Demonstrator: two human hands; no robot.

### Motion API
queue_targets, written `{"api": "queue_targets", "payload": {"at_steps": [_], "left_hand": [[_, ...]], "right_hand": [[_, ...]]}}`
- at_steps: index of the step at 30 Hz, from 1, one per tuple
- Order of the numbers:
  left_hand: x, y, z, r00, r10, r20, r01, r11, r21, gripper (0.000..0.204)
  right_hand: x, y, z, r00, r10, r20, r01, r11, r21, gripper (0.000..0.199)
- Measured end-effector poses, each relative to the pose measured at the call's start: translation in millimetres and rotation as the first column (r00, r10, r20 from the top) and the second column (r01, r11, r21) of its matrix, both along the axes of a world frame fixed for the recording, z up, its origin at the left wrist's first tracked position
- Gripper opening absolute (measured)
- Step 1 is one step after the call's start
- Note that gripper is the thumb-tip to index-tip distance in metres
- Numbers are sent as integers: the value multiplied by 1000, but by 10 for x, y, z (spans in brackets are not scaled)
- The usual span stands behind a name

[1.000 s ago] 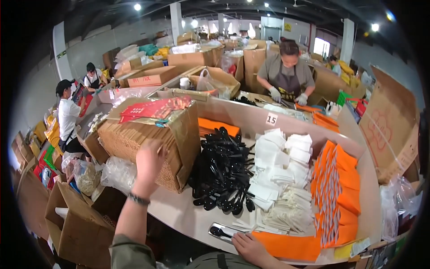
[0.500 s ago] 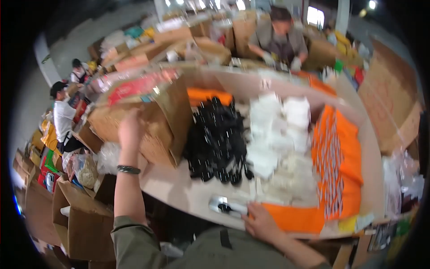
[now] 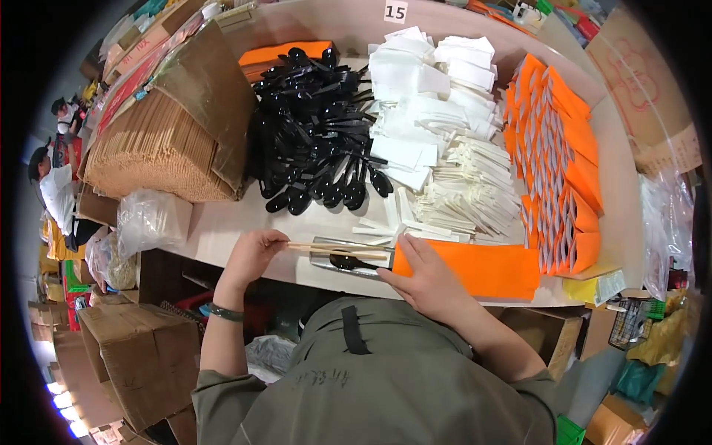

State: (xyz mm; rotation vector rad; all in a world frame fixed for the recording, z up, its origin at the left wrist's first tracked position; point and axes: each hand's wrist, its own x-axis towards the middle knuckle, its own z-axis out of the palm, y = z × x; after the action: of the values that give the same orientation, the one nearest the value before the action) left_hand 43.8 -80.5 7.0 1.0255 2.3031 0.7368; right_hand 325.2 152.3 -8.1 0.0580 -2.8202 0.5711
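Note:
My left hand [image 3: 256, 256] pinches the left end of a pair of wooden chopsticks [image 3: 311, 247]. They reach rightward over a shiny metal holder [image 3: 320, 261], their far ends near the mouth of an orange paper sleeve [image 3: 482, 268]. A black plastic spoon [image 3: 345, 262] lies in the holder, its handle toward the sleeve. My right hand [image 3: 426, 278] lies flat on the sleeve's left end, fingers stretched and thumb apart. Just beyond are narrow white paper packets [image 3: 467, 193], white napkins [image 3: 408, 96] and a heap of black spoons [image 3: 319, 133].
On the left, an open cardboard box [image 3: 200, 96] is packed with wooden sticks [image 3: 156, 159]. Overlapping orange sleeves [image 3: 564, 156] line the table's right side. A clear plastic bag [image 3: 152, 219] hangs at the left edge; a brown carton [image 3: 133, 356] stands below. Two people are far left.
My left hand has come from the cardboard box to the metal holder, now with chopsticks. My right hand has shifted onto the sleeve. The view has tilted downward; the co-worker opposite is out of view.

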Motion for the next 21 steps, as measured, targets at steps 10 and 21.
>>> {"api": "queue_targets", "payload": {"at_steps": [10,21], "left_hand": [[854,767,-162,945,163,-285,-128,982,138,43],[1054,656,216,986,-147,-84,165,941,294,70]], "right_hand": [[-167,-67,148,989,-118,85,117,993,14,49],[-125,41,173,998,-56,-14,56,998,-10,44]]}}
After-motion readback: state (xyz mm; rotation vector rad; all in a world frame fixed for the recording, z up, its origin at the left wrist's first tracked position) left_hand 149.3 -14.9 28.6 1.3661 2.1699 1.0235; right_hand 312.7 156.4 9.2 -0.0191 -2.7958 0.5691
